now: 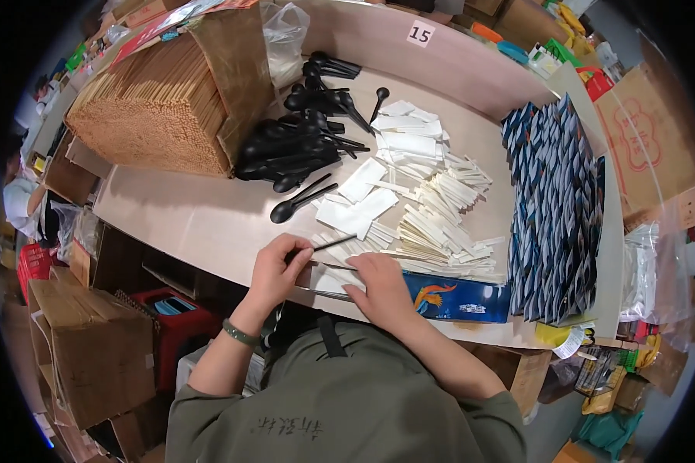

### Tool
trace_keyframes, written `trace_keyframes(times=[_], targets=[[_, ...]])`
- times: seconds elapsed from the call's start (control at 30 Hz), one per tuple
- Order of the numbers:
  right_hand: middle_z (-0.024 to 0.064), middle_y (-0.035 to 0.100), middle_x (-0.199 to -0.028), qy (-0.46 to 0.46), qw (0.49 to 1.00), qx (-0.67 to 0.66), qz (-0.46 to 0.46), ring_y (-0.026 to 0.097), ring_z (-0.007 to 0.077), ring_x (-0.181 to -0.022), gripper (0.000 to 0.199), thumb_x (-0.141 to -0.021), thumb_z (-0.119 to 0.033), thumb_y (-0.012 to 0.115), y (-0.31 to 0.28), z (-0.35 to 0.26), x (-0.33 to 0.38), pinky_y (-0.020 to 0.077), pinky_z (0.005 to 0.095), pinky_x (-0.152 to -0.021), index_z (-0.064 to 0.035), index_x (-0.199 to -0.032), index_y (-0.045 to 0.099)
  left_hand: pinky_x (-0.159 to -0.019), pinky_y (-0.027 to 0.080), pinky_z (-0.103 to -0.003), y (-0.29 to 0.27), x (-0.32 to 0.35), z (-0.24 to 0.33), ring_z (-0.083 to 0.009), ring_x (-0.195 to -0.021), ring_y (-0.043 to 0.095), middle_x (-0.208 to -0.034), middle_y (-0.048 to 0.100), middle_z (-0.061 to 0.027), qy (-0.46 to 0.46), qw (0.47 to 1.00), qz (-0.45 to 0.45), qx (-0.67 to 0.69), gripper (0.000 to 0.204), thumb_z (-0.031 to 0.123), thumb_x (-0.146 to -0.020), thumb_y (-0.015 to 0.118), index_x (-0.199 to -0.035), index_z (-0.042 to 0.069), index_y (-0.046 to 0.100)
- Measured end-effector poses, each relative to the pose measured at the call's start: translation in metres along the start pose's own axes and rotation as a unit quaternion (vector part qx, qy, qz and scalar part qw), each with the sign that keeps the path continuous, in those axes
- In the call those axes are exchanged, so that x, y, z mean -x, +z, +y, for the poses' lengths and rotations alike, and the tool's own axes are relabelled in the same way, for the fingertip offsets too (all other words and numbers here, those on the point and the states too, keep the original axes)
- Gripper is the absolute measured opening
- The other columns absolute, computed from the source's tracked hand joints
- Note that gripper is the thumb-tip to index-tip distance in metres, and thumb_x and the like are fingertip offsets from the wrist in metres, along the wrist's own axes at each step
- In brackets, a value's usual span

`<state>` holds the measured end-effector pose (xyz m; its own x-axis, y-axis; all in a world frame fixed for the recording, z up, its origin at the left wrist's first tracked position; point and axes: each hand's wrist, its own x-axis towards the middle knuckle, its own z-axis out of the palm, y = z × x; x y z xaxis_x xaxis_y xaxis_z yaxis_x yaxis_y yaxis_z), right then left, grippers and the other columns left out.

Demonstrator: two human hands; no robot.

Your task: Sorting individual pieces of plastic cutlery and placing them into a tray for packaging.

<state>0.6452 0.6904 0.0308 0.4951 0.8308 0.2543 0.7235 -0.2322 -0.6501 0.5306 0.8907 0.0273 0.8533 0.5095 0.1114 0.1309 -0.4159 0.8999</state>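
My left hand is closed at the near edge of the table, pinching a black plastic spoon. Its thin handle points right, and the bowl end is hidden in my fingers. To its right, my right hand grips the left end of a flat dark blue packet with an orange bird-like design. White paper shows between my hands, at the packet's left end. Just beyond lie white napkin packets and a heap of thin pale paper-wrapped sticks. A pile of black spoons lies farther left.
A big cardboard box of tightly packed kraft-coloured sleeves stands at the table's left. Dense rows of folded blue packets fill its right side. A raised partition borders the back. Cartons and a red stool stand below left.
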Motion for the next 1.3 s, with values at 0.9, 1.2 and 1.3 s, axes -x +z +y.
trace_keyframes(times=[0.9,1.2,1.3], targets=[[0.0174,0.062,-0.129,-0.176,0.977,0.120,-0.030,0.057,0.0351,-0.121,0.042,-0.086,-0.017,0.068,-0.002,0.014,0.058,0.0397,0.0497,-0.107,-0.0021,-0.125,0.061,-0.075,0.059,-0.043,-0.182,-0.209,0.112,-0.0331,-0.091,0.072,-0.093,0.073,-0.0194,-0.017,0.829,0.143,-0.540,0.010,0.008,-0.080,0.066,-0.083,0.003,0.075],[0.0256,0.053,-0.140,-0.122,0.992,0.030,-0.020,0.052,0.0437,-0.127,0.037,-0.081,-0.012,0.074,-0.019,0.017,0.036,0.0431,0.0504,-0.106,-0.0163,-0.118,0.071,-0.077,0.045,-0.026,-0.219,-0.079,0.059,-0.0103,-0.082,0.053,-0.092,0.063,-0.0030,-0.023,0.938,0.281,-0.202,0.024,0.016,-0.104,0.050,-0.112,-0.002,0.064],[0.0259,0.051,-0.141,-0.119,0.992,0.020,-0.027,0.049,0.0433,-0.131,0.040,-0.082,-0.010,0.072,-0.022,0.028,0.037,0.0413,0.0490,-0.109,-0.0175,-0.121,0.069,-0.073,0.042,-0.021,-0.169,-0.016,-0.020,-0.0065,-0.080,0.051,-0.084,0.055,0.0039,-0.095,0.976,0.188,0.057,0.022,0.019,-0.104,0.054,-0.107,0.001,0.066]])
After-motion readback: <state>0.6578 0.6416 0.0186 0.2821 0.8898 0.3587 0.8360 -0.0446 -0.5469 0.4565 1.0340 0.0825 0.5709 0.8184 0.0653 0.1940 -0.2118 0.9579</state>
